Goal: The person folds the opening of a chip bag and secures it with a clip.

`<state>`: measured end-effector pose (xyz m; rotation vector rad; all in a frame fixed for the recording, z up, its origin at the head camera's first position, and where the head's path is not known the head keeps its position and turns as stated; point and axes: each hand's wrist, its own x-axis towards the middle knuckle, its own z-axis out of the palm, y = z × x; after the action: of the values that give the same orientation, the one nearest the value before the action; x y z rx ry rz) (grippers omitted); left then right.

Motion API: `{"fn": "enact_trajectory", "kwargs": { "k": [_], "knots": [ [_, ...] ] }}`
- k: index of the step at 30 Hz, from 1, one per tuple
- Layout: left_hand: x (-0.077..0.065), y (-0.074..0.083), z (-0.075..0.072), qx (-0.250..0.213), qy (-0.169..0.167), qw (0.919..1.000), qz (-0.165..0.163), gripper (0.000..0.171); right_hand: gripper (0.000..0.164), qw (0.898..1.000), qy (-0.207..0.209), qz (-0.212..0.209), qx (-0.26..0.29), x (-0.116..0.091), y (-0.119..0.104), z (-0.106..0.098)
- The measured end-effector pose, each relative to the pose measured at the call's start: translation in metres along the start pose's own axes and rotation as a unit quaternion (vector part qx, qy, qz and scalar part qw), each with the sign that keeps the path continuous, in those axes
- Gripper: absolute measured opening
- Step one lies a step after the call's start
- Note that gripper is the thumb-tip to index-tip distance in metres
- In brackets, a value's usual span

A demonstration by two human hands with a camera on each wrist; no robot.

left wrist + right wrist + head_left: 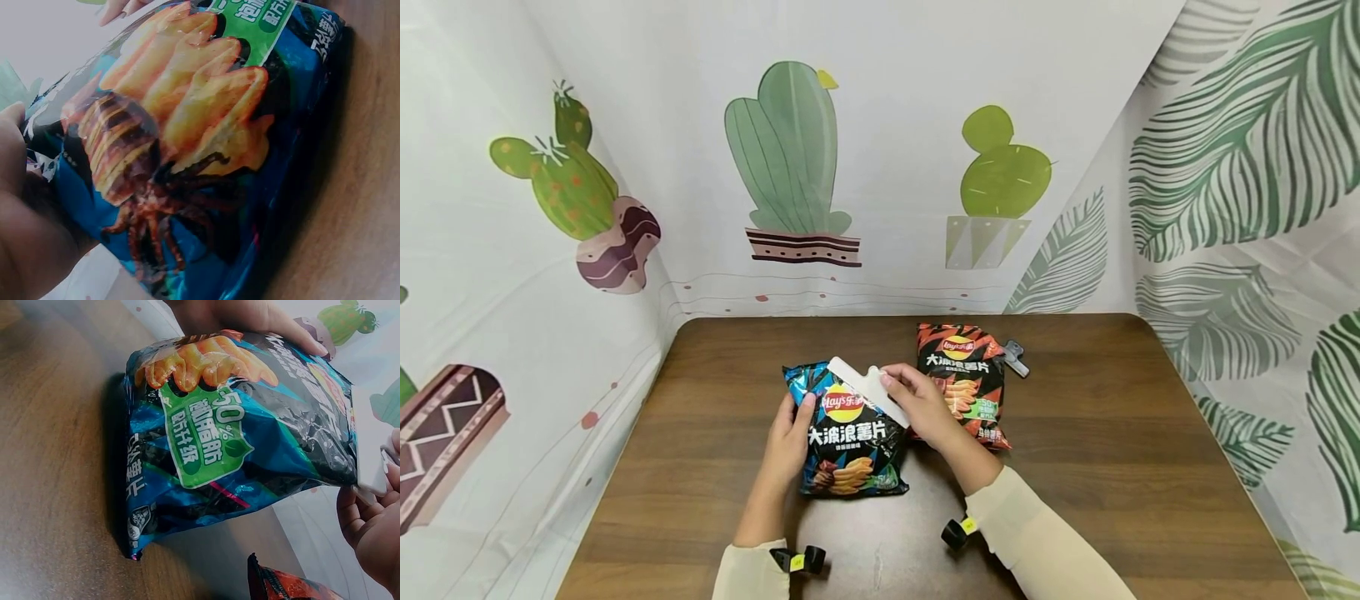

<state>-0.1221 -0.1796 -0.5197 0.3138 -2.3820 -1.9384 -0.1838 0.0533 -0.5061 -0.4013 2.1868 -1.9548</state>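
Note:
A blue-and-black bag of potato chips [857, 454] stands tilted on the table in front of me. My left hand [787, 435] grips its left side, the thumb lying on the front face. In the left wrist view that hand [34, 231] is at the bag's edge, most of its fingers hidden. A long white bag clip [847, 375] lies slantwise across the bag's upper right. My right hand [925, 407] pinches the clip near its middle. The right wrist view shows the clip [369, 447] over the bag's top edge, with finger and thumb on it.
Just right of the blue bag, a red chip bag [958, 358] lies on the brown wooden table [1097, 450], partly behind my right hand. A grey clip [1017, 358] sits at its upper right edge. Cloth walls with printed cacti and leaves [895, 167] surround the table.

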Motion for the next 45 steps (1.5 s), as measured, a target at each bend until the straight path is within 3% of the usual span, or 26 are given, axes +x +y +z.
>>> {"fn": "enact_trajectory", "kwargs": {
  "k": [5, 14, 23, 33, 40, 45],
  "knots": [
    [0.000, -0.001, 0.003, -0.045, 0.011, 0.9989, -0.012, 0.048, 0.033, 1.000, 0.003, 0.007, 0.002, -0.001, 0.001, 0.002],
    [0.004, -0.006, 0.003, -0.051, 0.046, 0.9976, -0.012, 0.047, 0.039, 1.000, -0.009, 0.026, 0.010, -0.004, 0.003, 0.006],
    [0.012, -0.009, 0.000, -0.067, 0.080, 0.9943, -0.019, 0.049, 0.045, 0.999, -0.015, 0.036, -0.018, -0.011, 0.006, 0.011],
    [0.015, -0.009, -0.002, -0.070, 0.118, 0.9905, -0.014, 0.048, 0.055, 0.995, -0.039, 0.079, 0.037, -0.022, 0.009, 0.023],
    [0.003, 0.024, -0.004, -0.071, 0.117, 0.9905, -0.014, 0.044, 0.059, 0.993, -0.054, 0.103, 0.020, -0.030, 0.016, 0.028],
    [0.017, 0.003, -0.005, -0.086, 0.130, 0.9876, -0.019, 0.040, 0.062, 0.990, -0.077, 0.112, -0.029, -0.035, 0.019, 0.029]
  ]
}}
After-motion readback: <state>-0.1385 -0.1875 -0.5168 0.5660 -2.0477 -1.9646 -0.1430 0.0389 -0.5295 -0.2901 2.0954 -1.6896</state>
